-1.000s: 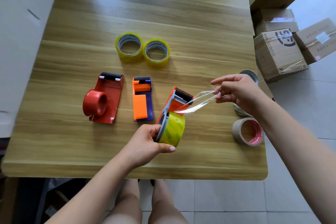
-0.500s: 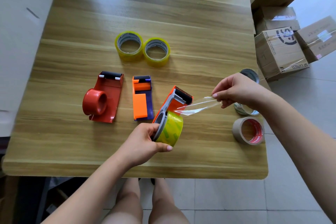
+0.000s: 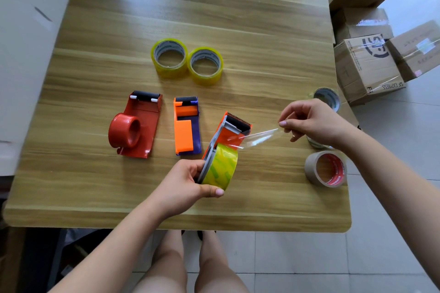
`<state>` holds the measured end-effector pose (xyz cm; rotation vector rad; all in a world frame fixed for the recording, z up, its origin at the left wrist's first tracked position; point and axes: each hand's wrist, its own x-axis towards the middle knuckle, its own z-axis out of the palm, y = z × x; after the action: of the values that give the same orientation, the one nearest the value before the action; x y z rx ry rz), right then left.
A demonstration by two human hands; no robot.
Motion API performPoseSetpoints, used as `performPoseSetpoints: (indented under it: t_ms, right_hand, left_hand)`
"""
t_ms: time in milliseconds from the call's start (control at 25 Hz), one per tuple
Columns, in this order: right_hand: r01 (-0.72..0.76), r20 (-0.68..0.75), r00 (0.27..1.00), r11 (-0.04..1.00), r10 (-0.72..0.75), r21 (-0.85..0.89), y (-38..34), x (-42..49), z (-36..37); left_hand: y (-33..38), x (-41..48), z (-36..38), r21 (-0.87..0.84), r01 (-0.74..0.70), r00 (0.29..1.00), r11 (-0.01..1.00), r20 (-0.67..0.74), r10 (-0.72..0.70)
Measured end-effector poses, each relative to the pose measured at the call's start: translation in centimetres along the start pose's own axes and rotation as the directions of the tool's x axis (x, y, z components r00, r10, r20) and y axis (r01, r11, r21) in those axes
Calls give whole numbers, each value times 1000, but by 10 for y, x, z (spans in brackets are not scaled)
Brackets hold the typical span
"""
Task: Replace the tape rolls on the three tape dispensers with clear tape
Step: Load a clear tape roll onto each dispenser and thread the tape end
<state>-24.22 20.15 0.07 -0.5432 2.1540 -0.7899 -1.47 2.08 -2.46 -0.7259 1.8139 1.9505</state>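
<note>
- Orange-and-grey dispenser (image 3: 228, 135) is lifted off the wooden worktop (image 3: 238, 19), carrying a yellowish clear roll (image 3: 220, 167) on its hub; cutter end points far-right.
- Left hand (image 3: 183, 185), grip closed on the dispenser and roll at the near end, thumb under the roll. Judged good: it steadies the roll while the tape is drawn.
- Right hand (image 3: 314, 123), grip pinched shut on the free end of the clear strip (image 3: 257, 137), which runs from the roll past the dispenser body out to the right.
- Step in hand, my read: threading the strip up to the toothed blade (image 3: 239, 119).
- To do it well: keep the strip taut and flat, sticky side off the fingers; guide it under the grey flap, then lay it over the teeth. Cannot tell if it already passes under the flap.
- Risk: slack lets the strip fold onto itself or stick to the orange body.
- Two more clear rolls (image 3: 169, 58) (image 3: 206, 65) sit touching at centre-far of the worktop.
- Red dispenser (image 3: 135, 123) and orange-purple dispenser (image 3: 187, 126) lie flat, left of the held one, both with no roll, so two of three are left.
- Brown roll (image 3: 326, 169) near the right edge, another roll (image 3: 327, 100) partly behind the right hand.
</note>
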Motion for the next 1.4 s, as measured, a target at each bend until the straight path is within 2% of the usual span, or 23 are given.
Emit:
performPoseSetpoints:
  t_ms: [240,840,1240,1400]
  right_hand:
    - [106,-119,987,994,-106,-8,5,0,1]
    - [220,-97,970,975,-223,-41,-2,16,-5]
    - [214,24,977,973,-212,-86,-24,42,0]
    - [238,72,970,962,-230,-137,-35,52,-3]
  left_hand:
    - [1,0,0,30,-2,1000,1000,27,1]
    - [3,-3,7,40,-35,998,999,50,33]
    - [-11,-5,16,37,-35,993,999,113,31]
    - [-7,-6,21,-102,-19,996,995,88,29]
